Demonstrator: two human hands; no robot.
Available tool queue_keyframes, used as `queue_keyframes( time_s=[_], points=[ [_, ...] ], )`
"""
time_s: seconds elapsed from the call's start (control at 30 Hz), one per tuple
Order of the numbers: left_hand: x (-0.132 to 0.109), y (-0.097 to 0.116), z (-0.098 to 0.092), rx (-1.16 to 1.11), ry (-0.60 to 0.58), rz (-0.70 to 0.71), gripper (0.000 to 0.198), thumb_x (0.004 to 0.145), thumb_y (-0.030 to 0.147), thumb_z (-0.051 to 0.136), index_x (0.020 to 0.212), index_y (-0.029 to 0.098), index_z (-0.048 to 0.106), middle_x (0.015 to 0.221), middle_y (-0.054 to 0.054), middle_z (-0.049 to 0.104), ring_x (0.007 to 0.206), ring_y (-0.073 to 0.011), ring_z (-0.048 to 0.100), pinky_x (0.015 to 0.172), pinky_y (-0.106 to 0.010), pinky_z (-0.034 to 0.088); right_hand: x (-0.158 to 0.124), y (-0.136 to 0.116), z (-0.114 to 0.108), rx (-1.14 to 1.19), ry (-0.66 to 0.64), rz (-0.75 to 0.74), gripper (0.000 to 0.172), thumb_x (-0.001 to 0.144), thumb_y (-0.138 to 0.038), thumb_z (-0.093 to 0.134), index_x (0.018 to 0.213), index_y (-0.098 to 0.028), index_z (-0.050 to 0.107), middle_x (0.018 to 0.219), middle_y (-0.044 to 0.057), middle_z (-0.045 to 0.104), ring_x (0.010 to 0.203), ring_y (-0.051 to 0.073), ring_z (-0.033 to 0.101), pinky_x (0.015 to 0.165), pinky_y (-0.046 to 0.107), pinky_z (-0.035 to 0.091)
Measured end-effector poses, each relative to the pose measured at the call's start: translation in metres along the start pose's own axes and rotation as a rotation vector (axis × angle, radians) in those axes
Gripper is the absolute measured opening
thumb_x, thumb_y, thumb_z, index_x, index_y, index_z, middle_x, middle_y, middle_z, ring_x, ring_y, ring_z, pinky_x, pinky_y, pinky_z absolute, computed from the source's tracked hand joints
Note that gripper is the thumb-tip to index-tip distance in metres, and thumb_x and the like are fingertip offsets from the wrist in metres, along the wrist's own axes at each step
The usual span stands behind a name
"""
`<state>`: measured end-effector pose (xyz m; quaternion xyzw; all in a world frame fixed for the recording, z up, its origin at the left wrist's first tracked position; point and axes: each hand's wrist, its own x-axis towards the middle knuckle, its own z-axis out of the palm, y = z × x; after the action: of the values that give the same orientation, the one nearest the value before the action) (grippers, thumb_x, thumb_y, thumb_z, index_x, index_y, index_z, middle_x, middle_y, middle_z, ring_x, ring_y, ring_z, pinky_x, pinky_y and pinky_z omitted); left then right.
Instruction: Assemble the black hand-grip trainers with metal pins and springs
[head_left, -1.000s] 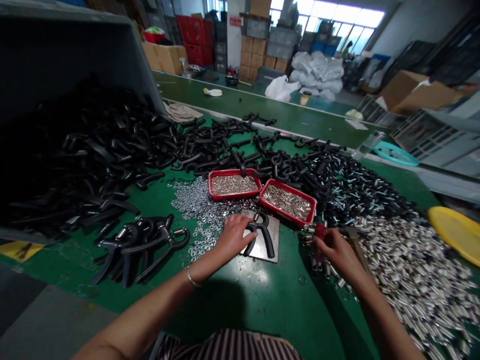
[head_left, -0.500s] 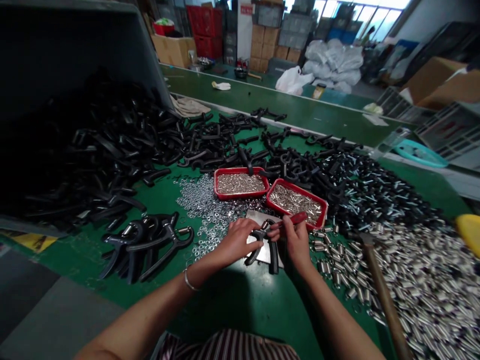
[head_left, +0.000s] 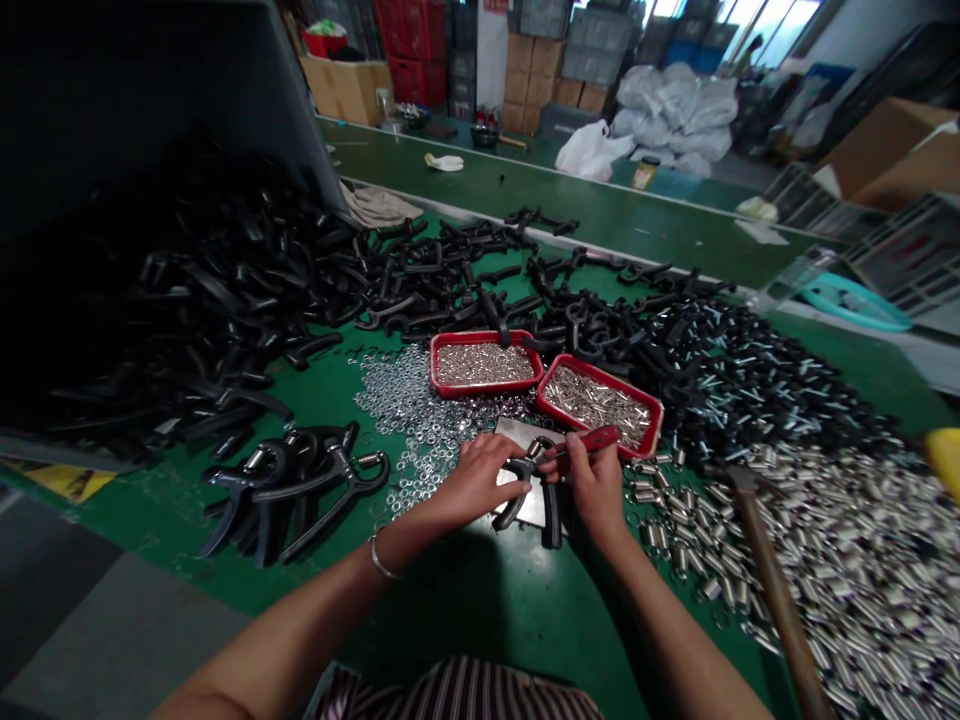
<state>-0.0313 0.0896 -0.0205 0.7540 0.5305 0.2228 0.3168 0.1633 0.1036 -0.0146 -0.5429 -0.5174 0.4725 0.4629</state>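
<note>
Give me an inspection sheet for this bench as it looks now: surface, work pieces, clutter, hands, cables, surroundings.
Surface: green bench top, mostly covered with parts.
Job's things: black plastic hand gripper lying on a small grey metal plate; red-handled tool meeting its top.
Clutter: two red plastic trays of small metal pieces, one beside the other; loose silver washers; heap of black plastic handles; silver springs; stack of assembled grippers; wooden-handled hammer.
Hands: left hand grips the gripper; right hand holds the tool.
Cables: nothing seen.
Surroundings: cardboard boxes, red crates, white sacks.
</note>
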Motion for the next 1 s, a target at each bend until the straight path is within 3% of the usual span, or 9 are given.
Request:
queue_keyframes(
  time_s=[0.13,0.2,0.27,0.37,0.43,0.5,0.57,0.73,1.0],
  points=[
    [0.0,-0.002,0.001,0.005,0.004,0.008,0.035,0.085,0.037,0.072,0.115,0.027,0.06,0.122,-0.002,0.061,0.12,-0.0257,0.048,0.103,-0.041,0.033,-0.006,-0.011,0.001,-0.383,-0.051,-0.098,0.031,0.093,-0.053,0.053,0.102,-0.024,0.048,0.091,0.01,0.072,0.077,0.028,0.072,0.075,0.042,0.058],
    [0.0,-0.002,0.0,0.009,0.004,0.014,0.035,0.085,0.038,0.072,0.116,0.027,0.06,0.122,-0.002,0.061,0.12,-0.0259,0.048,0.103,-0.041,0.033,0.001,-0.018,0.004,-0.477,-0.093,-0.125,0.031,0.09,-0.052,0.058,0.098,-0.024,0.05,0.087,0.01,0.071,0.074,0.027,0.072,0.073,0.041,0.057],
    [0.0,-0.002,0.0,0.011,-0.004,0.015,0.035,0.085,0.038,0.072,0.116,0.026,0.06,0.124,-0.003,0.06,0.12,-0.0263,0.048,0.103,-0.042,0.033,0.013,-0.024,0.007,-0.357,-0.202,-0.036,0.034,0.089,-0.055,0.059,0.095,-0.024,0.049,0.075,0.005,0.07,0.058,0.023,0.068,0.056,0.035,0.056],
    [0.0,0.0,-0.001,0.016,-0.01,0.005,0.035,0.085,0.038,0.071,0.116,0.025,0.06,0.126,-0.004,0.06,0.121,-0.0272,0.048,0.104,-0.042,0.033,0.031,-0.028,0.007,0.124,-0.365,0.184,0.04,0.09,-0.063,0.053,0.091,-0.023,0.049,0.059,-0.001,0.064,0.035,0.014,0.053,0.032,0.023,0.041],
    [0.001,0.0,-0.001,0.026,-0.009,0.005,0.036,0.085,0.038,0.071,0.117,0.025,0.06,0.126,-0.004,0.06,0.121,-0.0276,0.048,0.104,-0.043,0.033,0.035,-0.025,0.002,0.389,-0.345,0.208,0.041,0.089,-0.062,0.056,0.094,-0.022,0.052,0.063,-0.001,0.067,0.04,0.012,0.057,0.036,0.021,0.045],
    [0.002,0.0,-0.001,0.035,-0.007,0.013,0.037,0.085,0.038,0.071,0.118,0.025,0.06,0.127,-0.004,0.06,0.122,-0.0277,0.047,0.104,-0.042,0.033,0.03,-0.018,-0.005,0.456,-0.266,0.14,0.038,0.087,-0.055,0.066,0.099,-0.022,0.053,0.076,0.002,0.073,0.056,0.014,0.068,0.052,0.024,0.057],
    [0.003,-0.002,0.0,0.033,-0.009,0.02,0.036,0.085,0.038,0.071,0.117,0.025,0.06,0.127,-0.004,0.06,0.122,-0.0274,0.047,0.104,-0.042,0.033,0.021,-0.008,-0.014,0.363,-0.217,0.084,0.034,0.086,-0.047,0.071,0.102,-0.023,0.053,0.087,0.003,0.075,0.068,0.017,0.073,0.063,0.029,0.061],
    [0.005,-0.003,-0.001,0.036,-0.011,0.001,0.035,0.084,0.038,0.072,0.115,0.026,0.061,0.126,-0.004,0.06,0.12,-0.0276,0.048,0.102,-0.042,0.033,0.003,0.012,-0.025,0.204,-0.123,0.037,0.027,0.09,-0.045,0.066,0.101,-0.024,0.052,0.088,0.003,0.076,0.067,0.018,0.073,0.063,0.03,0.061],
    [0.005,-0.001,-0.003,0.031,-0.024,-0.015,0.037,0.085,0.039,0.072,0.117,0.025,0.061,0.127,-0.004,0.059,0.121,-0.0276,0.048,0.104,-0.043,0.033,-0.003,0.008,-0.023,0.014,-0.103,-0.034,0.025,0.094,-0.046,0.059,0.101,-0.024,0.05,0.092,0.005,0.075,0.071,0.021,0.073,0.068,0.035,0.059]
  ],
)
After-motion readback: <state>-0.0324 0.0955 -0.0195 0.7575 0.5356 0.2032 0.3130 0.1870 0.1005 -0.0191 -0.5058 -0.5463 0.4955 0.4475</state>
